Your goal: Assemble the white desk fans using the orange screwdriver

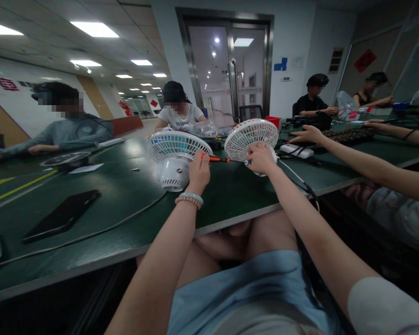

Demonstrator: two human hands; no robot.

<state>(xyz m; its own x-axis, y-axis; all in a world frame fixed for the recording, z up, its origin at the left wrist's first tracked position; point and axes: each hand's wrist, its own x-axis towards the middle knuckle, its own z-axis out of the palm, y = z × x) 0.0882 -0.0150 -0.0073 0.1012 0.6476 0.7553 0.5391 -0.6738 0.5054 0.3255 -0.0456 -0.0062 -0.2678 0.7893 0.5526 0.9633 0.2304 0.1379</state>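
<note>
Just left of frame centre, beside a white fan (pixel 174 148) standing on the green table (pixel 118 186), curls the left hand (pixel 199 171) tight around an orange-handled screwdriver (pixel 219 159) pointing right at a second white fan (pixel 251 137), tilted and clasped low by the right hand (pixel 261 158), fingers closed.

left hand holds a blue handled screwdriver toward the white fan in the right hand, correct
No, the handle is orange, not blue. In the head view the left hand holds the orange-handled screwdriver toward the round white plastic grille fan gripped by the right hand.
</note>
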